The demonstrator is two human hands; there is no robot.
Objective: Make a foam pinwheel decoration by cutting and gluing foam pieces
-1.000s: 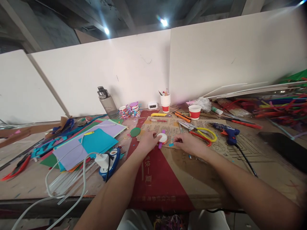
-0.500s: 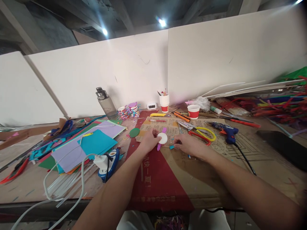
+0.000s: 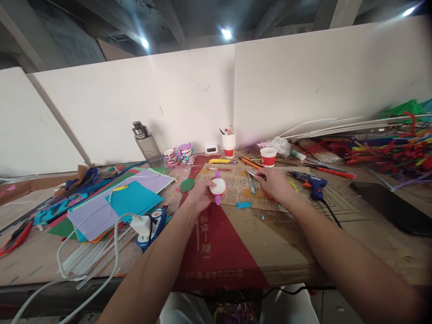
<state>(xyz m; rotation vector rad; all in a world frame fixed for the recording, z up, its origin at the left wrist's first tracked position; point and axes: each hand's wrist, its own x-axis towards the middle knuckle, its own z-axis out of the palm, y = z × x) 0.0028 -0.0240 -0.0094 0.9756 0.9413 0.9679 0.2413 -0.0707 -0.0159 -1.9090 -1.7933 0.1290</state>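
Observation:
In my left hand (image 3: 202, 193) is a small paper cup (image 3: 218, 186), its round white base turned up and purple strips sticking out on two sides. The fingers wrap round its left side. My right hand (image 3: 274, 182) is closed over the scissors (image 3: 250, 172), with the blade tips showing past the fingers. Part of a yellow handle (image 3: 293, 185) shows behind the hand, and the rest is hidden. Blue paper strips (image 3: 243, 204) lie on the cardboard (image 3: 232, 198) between the hands. A green paper disc (image 3: 186, 185) lies left of the cup.
Coloured paper sheets (image 3: 135, 200) and a blue power strip (image 3: 151, 227) with white cables lie left. A glue gun (image 3: 315, 185) and a black phone-like slab (image 3: 388, 207) lie right. Behind stand a bottle (image 3: 147, 146), paper cups (image 3: 268, 157) and a small clock (image 3: 211, 149).
My right hand has left the blue strip on the cardboard and moved up and right onto the scissors. My left hand has shifted slightly left and up with the cup.

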